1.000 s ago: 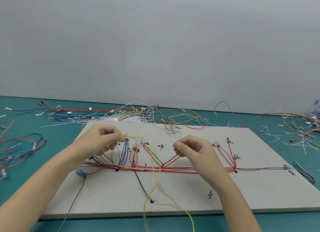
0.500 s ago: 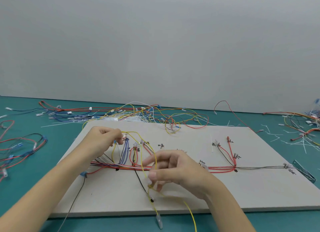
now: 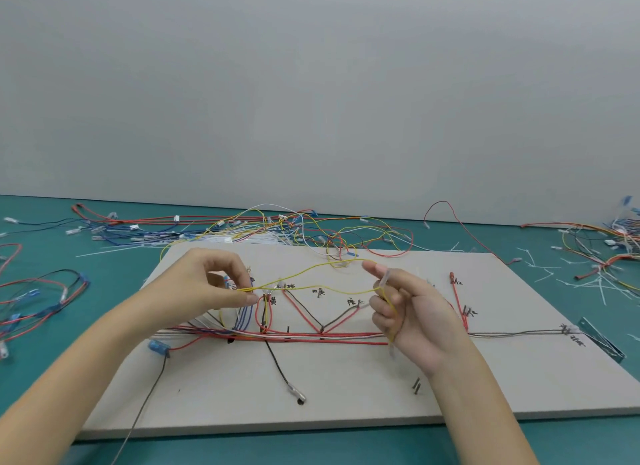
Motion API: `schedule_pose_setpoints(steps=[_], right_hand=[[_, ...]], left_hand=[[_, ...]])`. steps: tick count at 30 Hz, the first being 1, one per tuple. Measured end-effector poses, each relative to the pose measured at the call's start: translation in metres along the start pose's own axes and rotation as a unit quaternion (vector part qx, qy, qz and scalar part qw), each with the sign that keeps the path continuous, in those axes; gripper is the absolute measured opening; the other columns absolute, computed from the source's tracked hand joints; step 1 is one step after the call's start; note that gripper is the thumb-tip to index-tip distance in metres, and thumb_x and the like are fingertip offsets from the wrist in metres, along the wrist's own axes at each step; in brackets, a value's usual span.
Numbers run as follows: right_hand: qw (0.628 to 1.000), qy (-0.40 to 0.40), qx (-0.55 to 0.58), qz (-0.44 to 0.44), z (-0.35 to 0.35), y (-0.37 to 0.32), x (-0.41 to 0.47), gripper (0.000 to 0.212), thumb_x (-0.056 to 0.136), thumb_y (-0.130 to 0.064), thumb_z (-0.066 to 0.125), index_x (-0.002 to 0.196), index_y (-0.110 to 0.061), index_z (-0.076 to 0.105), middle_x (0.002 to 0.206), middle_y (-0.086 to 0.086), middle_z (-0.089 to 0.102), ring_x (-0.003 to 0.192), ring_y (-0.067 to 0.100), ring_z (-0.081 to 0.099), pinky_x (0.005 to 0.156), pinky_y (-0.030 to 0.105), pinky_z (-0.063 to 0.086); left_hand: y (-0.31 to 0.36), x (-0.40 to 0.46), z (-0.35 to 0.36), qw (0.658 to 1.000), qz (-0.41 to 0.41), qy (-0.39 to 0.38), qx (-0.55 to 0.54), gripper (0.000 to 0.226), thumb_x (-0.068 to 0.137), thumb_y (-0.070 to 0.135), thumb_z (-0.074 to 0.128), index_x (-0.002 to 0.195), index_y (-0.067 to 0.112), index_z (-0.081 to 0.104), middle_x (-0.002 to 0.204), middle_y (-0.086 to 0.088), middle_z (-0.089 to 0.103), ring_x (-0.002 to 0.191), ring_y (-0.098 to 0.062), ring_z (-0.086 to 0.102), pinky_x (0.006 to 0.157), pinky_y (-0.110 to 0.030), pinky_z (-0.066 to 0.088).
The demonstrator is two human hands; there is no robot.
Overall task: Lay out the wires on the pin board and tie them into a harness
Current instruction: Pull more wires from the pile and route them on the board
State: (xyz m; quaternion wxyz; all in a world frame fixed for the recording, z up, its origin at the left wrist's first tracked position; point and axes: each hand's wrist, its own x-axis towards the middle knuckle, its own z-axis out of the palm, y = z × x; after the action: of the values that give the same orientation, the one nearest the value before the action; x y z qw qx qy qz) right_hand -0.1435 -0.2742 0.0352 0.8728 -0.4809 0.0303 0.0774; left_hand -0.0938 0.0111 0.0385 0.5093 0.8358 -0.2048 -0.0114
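A pale pin board (image 3: pixel 346 405) lies flat on the teal table. Red, white, blue and black wires (image 3: pixel 311 334) run along its middle and branch up to pins with handwritten labels. A yellow wire (image 3: pixel 322 286) is stretched above the board between both hands. My left hand (image 3: pixel 211 284) pinches one end of it near the blue wire branch. My right hand (image 3: pixel 408 312) holds the other end, palm turned up, with the wire's clear-sleeved terminals (image 3: pixel 386 278) at my fingers and the yellow strands hanging down across the palm.
A tangle of loose wires (image 3: pixel 277 229) lies behind the board. More wire bundles lie at the left (image 3: pixel 38 298) and far right (image 3: pixel 609 253), with white cable-tie offcuts (image 3: pixel 568 281). A black wire with a metal terminal (image 3: pixel 296 393) hangs toward the board's front. A metal bracket (image 3: pixel 601 340) sits at the right edge.
My right hand has lifted from the front of the board and moved right, drawing the yellow wire out sideways so it spans between both hands. My left hand stayed almost in place.
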Motion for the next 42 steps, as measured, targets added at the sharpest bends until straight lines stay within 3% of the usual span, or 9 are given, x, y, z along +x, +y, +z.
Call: schedule_pose_setpoints(steps=[4, 6, 9, 16, 23, 28, 34, 39, 42], right_hand=[[1.000, 0.010, 0.010, -0.012, -0.008, -0.006, 0.000, 0.025, 0.074, -0.015, 0.066, 0.095, -0.006, 0.077, 0.053, -0.004, 0.042, 0.049, 0.014, 0.047, 0.061, 0.026, 0.048], [0.998, 0.023, -0.040, -0.039, -0.012, -0.008, 0.000, 0.025, 0.079, -0.015, 0.064, 0.098, -0.005, 0.075, 0.054, 0.000, 0.049, 0.051, 0.014, 0.051, 0.066, 0.028, 0.046], [0.983, 0.048, -0.160, -0.077, -0.015, -0.009, -0.002, 0.021, 0.091, -0.020, 0.059, 0.098, -0.012, 0.077, 0.055, 0.005, 0.058, 0.046, 0.015, 0.051, 0.053, 0.022, 0.046], [0.916, 0.117, -0.358, -0.139, -0.015, -0.003, 0.000, 0.014, 0.094, -0.023, 0.061, 0.095, -0.022, 0.074, 0.050, 0.015, 0.062, 0.034, 0.016, 0.046, 0.036, 0.018, 0.036], [0.936, 0.095, -0.317, -0.118, -0.023, -0.015, -0.006, 0.012, 0.087, -0.017, 0.068, 0.086, -0.008, 0.075, 0.057, 0.008, 0.060, 0.040, 0.017, 0.047, 0.040, 0.023, 0.039], [0.951, 0.075, -0.280, -0.112, -0.028, -0.021, -0.009, 0.016, 0.089, -0.022, 0.064, 0.092, -0.016, 0.078, 0.053, -0.003, 0.046, 0.042, 0.010, 0.036, 0.039, 0.017, 0.028], [0.963, 0.044, -0.234, -0.127, -0.025, -0.021, -0.009, 0.021, 0.089, -0.026, 0.061, 0.094, -0.014, 0.077, 0.061, 0.001, 0.051, 0.051, 0.013, 0.046, 0.043, 0.020, 0.037], [0.983, -0.034, -0.120, -0.132, -0.023, -0.021, -0.010, 0.028, 0.082, -0.033, 0.061, 0.097, -0.016, 0.077, 0.095, 0.005, 0.070, 0.087, 0.019, 0.065, 0.065, 0.025, 0.053], [0.984, -0.090, -0.060, -0.138, -0.022, -0.022, -0.012, 0.026, 0.081, -0.026, 0.062, 0.094, -0.011, 0.078, 0.128, 0.011, 0.064, 0.120, 0.026, 0.059, 0.083, 0.032, 0.055]], left_hand=[[0.001, -0.001, -0.003, 0.998, -0.043, -0.026, -0.027, 0.026, 0.055, 0.036, 0.085, 0.063, 0.016, 0.070, 0.049, 0.003, 0.057, 0.041, -0.008, 0.040, 0.038, -0.016, 0.033], [-0.001, 0.000, -0.005, 0.999, -0.043, -0.023, -0.022, 0.034, 0.052, 0.041, 0.086, 0.062, 0.013, 0.070, 0.060, -0.016, 0.059, 0.050, -0.018, 0.043, 0.040, -0.020, 0.037], [-0.004, -0.001, -0.008, 0.997, -0.047, -0.041, -0.041, 0.052, 0.044, 0.051, 0.093, 0.063, 0.008, 0.072, 0.076, -0.032, 0.058, 0.054, -0.018, 0.044, 0.041, -0.022, 0.038], [0.000, -0.008, -0.018, 0.987, -0.083, -0.132, -0.048, 0.066, 0.035, 0.061, 0.091, 0.069, 0.007, 0.075, 0.063, -0.006, 0.055, 0.050, -0.009, 0.042, 0.041, -0.019, 0.033], [0.001, -0.012, -0.040, 0.987, -0.088, -0.101, -0.086, 0.052, 0.047, 0.058, 0.086, 0.066, 0.012, 0.070, 0.060, -0.005, 0.050, 0.046, -0.007, 0.040, 0.041, -0.016, 0.029], [-0.004, -0.010, -0.049, 0.985, -0.086, -0.036, -0.145, 0.063, 0.036, 0.062, 0.090, 0.067, 0.012, 0.069, 0.062, -0.005, 0.045, 0.049, -0.007, 0.037, 0.040, -0.016, 0.027], [-0.002, -0.010, -0.040, 0.982, -0.106, -0.070, -0.137, 0.060, 0.047, 0.055, 0.088, 0.081, 0.008, 0.071, 0.068, -0.003, 0.058, 0.046, -0.007, 0.037, 0.039, -0.014, 0.026], [-0.005, -0.008, -0.035, 0.967, -0.151, -0.109, -0.173, 0.036, 0.064, 0.029, 0.079, 0.094, 0.008, 0.075, 0.073, -0.007, 0.060, 0.050, -0.006, 0.041, 0.039, -0.015, 0.028], [-0.010, -0.008, -0.034, 0.966, -0.143, -0.124, -0.177, 0.054, 0.050, 0.036, 0.090, 0.094, 0.008, 0.075, 0.078, -0.009, 0.064, 0.059, -0.009, 0.052, 0.044, -0.018, 0.041]])
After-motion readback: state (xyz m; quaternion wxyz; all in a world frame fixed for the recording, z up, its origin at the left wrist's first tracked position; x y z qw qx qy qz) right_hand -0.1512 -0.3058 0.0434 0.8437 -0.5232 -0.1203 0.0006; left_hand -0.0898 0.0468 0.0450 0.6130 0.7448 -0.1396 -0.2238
